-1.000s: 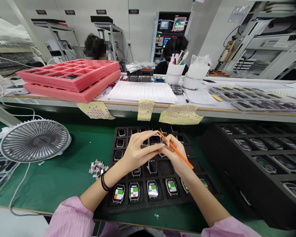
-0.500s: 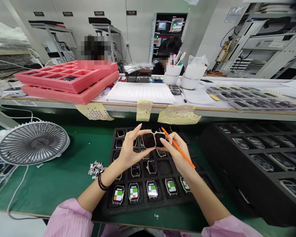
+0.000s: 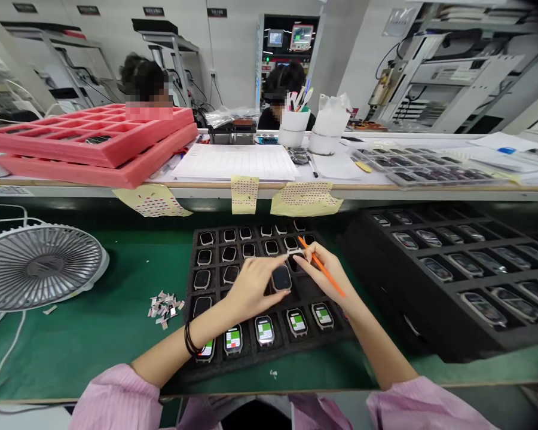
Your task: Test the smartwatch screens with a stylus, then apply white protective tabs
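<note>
My left hand (image 3: 256, 283) grips a dark-screened smartwatch body (image 3: 281, 278) between thumb and fingers, low over the black foam tray (image 3: 291, 351). Just to its right, my right hand (image 3: 326, 266) pinches another smartwatch body (image 3: 295, 267), partly covered by the thumb. An orange pen-like stick (image 3: 334, 283) is also held in the right hand, slanting across the fingers. Rows of strapless watches fill the tray's pockets around both hands. Those in the front row, such as a lit watch (image 3: 265, 331), show green and white screens; the others are dark.
A second black foam tray stack (image 3: 376, 298) with watches stands at right. A white fan (image 3: 45, 266) and a pile of small scraps (image 3: 165, 307) lie left. The shelf above bears pink foam trays (image 3: 130, 173), papers (image 3: 237, 161) and cups (image 3: 293, 128). Two people sit beyond.
Both hands held two watches side by side above the tray; now the left hand has lowered one toward the tray, apart from the other. The camera view has shifted to the right.
</note>
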